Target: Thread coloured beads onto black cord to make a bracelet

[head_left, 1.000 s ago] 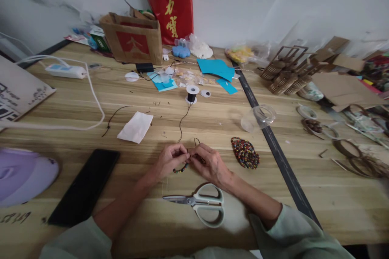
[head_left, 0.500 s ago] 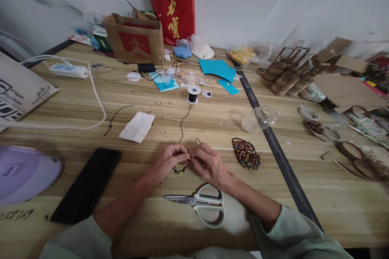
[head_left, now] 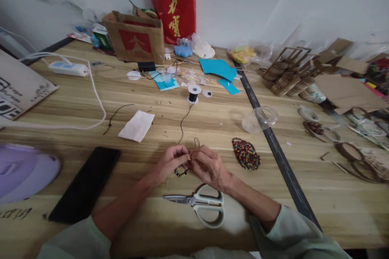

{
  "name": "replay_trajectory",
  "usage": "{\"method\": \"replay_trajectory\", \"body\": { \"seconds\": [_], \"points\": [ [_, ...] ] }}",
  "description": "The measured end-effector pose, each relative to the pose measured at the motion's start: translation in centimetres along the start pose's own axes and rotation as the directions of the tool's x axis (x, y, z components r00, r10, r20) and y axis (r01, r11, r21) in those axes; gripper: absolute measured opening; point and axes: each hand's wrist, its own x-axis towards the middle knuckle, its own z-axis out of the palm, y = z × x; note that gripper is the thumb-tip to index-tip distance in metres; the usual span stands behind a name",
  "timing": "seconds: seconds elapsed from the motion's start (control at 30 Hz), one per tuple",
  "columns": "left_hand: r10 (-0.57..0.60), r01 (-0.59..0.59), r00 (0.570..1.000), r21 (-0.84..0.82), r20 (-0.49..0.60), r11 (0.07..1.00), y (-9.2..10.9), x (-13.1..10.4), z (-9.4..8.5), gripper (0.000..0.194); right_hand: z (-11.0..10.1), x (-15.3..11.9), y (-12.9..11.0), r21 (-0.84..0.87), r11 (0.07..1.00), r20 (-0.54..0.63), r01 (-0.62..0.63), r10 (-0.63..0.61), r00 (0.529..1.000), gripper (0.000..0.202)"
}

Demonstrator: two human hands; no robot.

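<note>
My left hand (head_left: pixel 170 163) pinches a small loop of multicoloured beads (head_left: pixel 181 171) that hangs below its fingertips. Against it, my right hand (head_left: pixel 210 166) is closed on a dark cord (head_left: pixel 197 142), whose small loop sticks up above the fingers. The exact spot between the fingertips is partly hidden. From a white spool of black cord (head_left: pixel 193 94), a thin strand runs down to my hands. Green-handled scissors (head_left: pixel 197 202) lie just below them. To the right rests a coiled pile of beaded strands (head_left: pixel 246 153).
A black phone (head_left: pixel 85 185), a purple cap (head_left: pixel 27 173) and white paper (head_left: pixel 136 126) lie at the left. Clear tape rolls (head_left: pixel 265 117) sit right of centre. Behind are a cardboard box (head_left: pixel 135 38), blue sheets (head_left: pixel 217 68) and woven baskets (head_left: pixel 287 75).
The cord loop above my right fingers stands out larger and slightly further left. The bead loop has shifted slightly right and turned. Both hands keep their grip.
</note>
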Motion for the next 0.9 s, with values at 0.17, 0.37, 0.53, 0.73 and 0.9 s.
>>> {"method": "replay_trajectory", "body": {
  "seconds": [0.17, 0.37, 0.53, 0.73, 0.9],
  "points": [
    [0.099, -0.096, 0.994, 0.06, -0.039, 0.994, 0.2, -0.3, 0.5, 0.026, -0.1, 0.3, -0.3, 0.063, 0.996, -0.041, -0.061, 0.064, 0.997, 0.011],
    [0.275, -0.213, 0.941, 0.285, -0.199, 0.935, -0.2, -0.6, 1.1, 0.02, -0.2, 0.5, -0.4, 0.093, 0.98, -0.076, -0.178, 0.185, 0.98, 0.009],
    [0.329, -0.239, 0.929, 0.406, -0.167, 0.882, 0.0, -1.1, 1.4, 0.015, -0.3, 0.6, -0.5, 0.147, 0.944, -0.059, -0.296, 0.307, 0.95, 0.006],
    [0.448, -0.345, 0.894, 0.604, -0.022, 0.718, -0.1, -1.4, 1.3, 0.015, -0.6, 0.6, -0.5, 0.185, 0.919, -0.043, -0.349, 0.362, 0.931, 0.006],
    [0.479, -0.351, 0.877, 0.645, -0.027, 0.679, -0.3, -1.1, 1.1, 0.013, -0.6, 0.7, -0.6, 0.186, 0.918, -0.038, -0.349, 0.362, 0.931, 0.006]
  ]
}}
